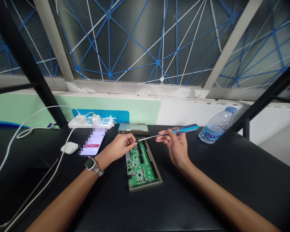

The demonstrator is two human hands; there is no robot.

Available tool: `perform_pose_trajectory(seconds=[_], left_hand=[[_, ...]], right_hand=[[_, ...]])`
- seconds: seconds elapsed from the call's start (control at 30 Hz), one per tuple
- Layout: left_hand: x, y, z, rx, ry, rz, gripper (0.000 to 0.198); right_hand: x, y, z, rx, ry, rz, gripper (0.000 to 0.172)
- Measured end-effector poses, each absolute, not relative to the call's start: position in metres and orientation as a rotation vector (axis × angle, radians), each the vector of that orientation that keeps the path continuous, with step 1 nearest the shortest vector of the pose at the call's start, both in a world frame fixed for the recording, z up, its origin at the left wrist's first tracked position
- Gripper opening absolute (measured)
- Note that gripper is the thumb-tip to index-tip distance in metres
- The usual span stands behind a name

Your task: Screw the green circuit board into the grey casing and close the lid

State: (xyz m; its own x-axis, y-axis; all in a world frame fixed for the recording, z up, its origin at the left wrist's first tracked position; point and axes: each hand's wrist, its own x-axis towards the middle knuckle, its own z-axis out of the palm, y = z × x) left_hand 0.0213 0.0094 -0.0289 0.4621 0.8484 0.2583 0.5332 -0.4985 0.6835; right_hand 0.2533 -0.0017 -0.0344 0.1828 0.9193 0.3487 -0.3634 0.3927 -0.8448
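Looks like a small electronics workbench corner, workshop or lab type: green circuit board (141, 166) and screwdriver (185, 129) at frame centre, black bench (234, 183) across the lower frame, white power strip (90, 121) at its back edge, big window (135, 42) with blue-white web pattern above.

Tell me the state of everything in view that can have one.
Left hand, curled, fingertips at the screwdriver's tip
Right hand, pinching the screwdriver
Screwdriver, held level above the circuit board
Circuit board, uncovered in its metal case
Phone, screen lit
Power strip, two plugs in
Earbud case, shut
Water bottle, capped, tilted
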Motion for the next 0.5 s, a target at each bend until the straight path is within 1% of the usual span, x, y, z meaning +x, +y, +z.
perform_pose_trajectory(seconds=[0.13, 0.3, 0.5], left_hand=[[0.0200, 0.0118, -0.0317, 2.264, 1.184, 0.771, 0.015], [0.0194, 0.0127, -0.0331, 2.364, 1.217, 0.721, 0.015], [0.0194, 0.0116, -0.0334, 2.498, 1.224, 0.661, 0.015]], right_hand=[[0.2521, -0.0045, -0.0332, -0.690, -1.029, 0.996, 0.031], [0.2500, -0.0082, -0.0308, -0.700, -1.080, 0.969, 0.027], [0.2460, -0.0120, -0.0244, -0.704, -1.128, 0.929, 0.027]])
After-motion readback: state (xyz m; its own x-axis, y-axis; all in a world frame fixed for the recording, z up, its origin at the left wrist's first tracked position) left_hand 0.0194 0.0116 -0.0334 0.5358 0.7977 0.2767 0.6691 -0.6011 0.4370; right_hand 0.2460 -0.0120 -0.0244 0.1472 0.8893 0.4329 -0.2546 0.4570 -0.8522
